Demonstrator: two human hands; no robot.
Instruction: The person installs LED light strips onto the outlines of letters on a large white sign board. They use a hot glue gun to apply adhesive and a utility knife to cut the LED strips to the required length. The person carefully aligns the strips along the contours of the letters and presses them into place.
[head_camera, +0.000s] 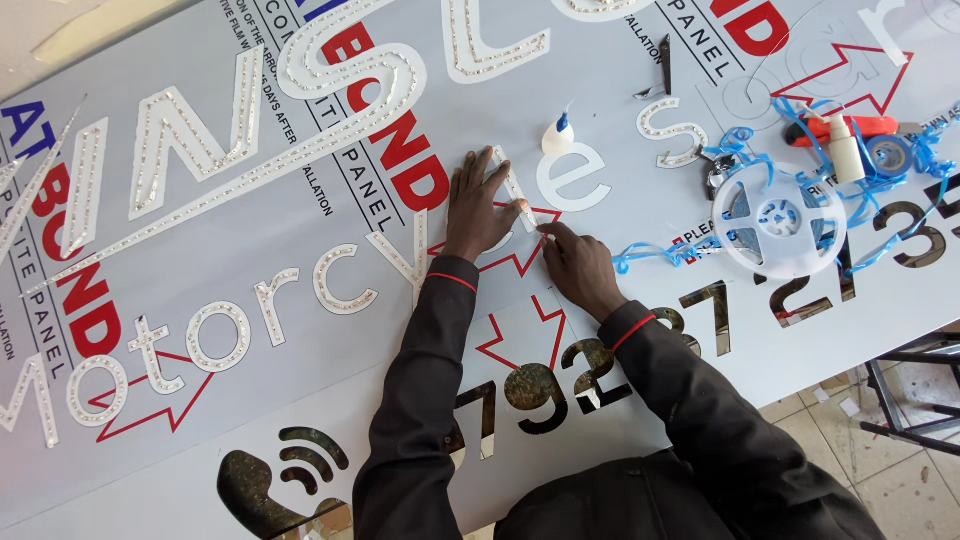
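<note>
Both hands rest on a large grey sign panel (640, 400) with cut-out letters. The left hand (478, 208) presses flat on a narrow white light-studded letter strip (512, 190); the right hand (578, 266) seems to pinch its lower end. A small white glue bottle with blue tip (557, 134) stands near.

glue bottle (557, 135), white reel (779, 220), blue strip (660, 252)
</note>
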